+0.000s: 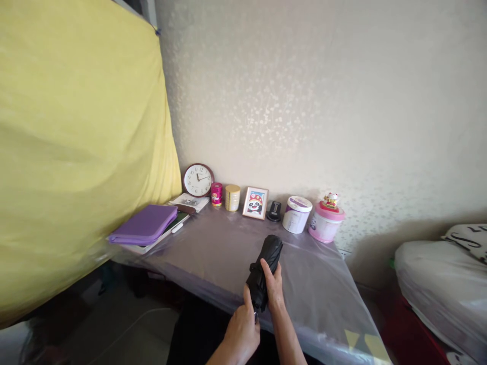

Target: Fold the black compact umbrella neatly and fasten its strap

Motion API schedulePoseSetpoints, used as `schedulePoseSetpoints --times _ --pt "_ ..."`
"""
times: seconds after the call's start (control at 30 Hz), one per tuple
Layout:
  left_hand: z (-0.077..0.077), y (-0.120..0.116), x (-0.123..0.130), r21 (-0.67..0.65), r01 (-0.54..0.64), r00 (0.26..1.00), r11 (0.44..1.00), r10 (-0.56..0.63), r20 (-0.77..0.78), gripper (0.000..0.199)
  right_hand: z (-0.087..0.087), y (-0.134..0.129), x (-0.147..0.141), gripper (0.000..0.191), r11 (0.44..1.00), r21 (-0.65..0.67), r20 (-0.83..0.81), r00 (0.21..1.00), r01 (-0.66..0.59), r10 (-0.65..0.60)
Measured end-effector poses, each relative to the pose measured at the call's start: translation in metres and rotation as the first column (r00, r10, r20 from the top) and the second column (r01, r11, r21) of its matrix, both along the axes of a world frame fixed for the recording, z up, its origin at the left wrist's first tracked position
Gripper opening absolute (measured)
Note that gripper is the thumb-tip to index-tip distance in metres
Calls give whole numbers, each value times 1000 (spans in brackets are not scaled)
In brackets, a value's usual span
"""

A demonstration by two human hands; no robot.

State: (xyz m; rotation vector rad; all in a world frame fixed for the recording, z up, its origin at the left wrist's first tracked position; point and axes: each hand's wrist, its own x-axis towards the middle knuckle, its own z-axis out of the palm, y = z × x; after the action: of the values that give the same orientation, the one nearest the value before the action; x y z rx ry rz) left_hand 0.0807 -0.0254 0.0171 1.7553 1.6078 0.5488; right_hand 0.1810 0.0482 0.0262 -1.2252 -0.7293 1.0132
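Observation:
A folded black umbrella (271, 249) slants over the front part of the table, its top pointing away from me. My right hand (274, 285) is closed around the middle of its canopy from the right side, thumb on top. Lower down, my left hand (243, 324) wraps round the handle end, with the thumb laid along the umbrella's base. A bit of shiny metal shows beside the left fingers; the rest of the handle is hidden inside that hand.
Along the wall stand a clock (198, 180), a pink can (216, 194), a yellow can (232, 198), a framed panda picture (255, 203), a black stand (274, 211), a white tub (297, 215) and a pink tub (325, 225). A purple folder (144, 224) lies left, beside a yellow curtain (83, 126).

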Motion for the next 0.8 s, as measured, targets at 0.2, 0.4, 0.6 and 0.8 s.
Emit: schedulePoseSetpoints --times 0.2,0.4,0.6,0.8 --pt "22 -2 -3 -350 251 743 903 53 667 72 3 -4 1 59 993 -73 -162 983 -93 80" --pt "11 -2 5 -341 93 870 936 90 484 76 6 -2 3 59 996 -43 -21 997 -81 80" --pt "-6 -3 -4 53 46 998 998 -48 34 81 -7 4 3 59 1000 -17 47 999 26 -25" --pt "18 -1 -13 -296 203 821 933 2 571 83 1 -3 1 55 997 -60 -142 989 -53 44"
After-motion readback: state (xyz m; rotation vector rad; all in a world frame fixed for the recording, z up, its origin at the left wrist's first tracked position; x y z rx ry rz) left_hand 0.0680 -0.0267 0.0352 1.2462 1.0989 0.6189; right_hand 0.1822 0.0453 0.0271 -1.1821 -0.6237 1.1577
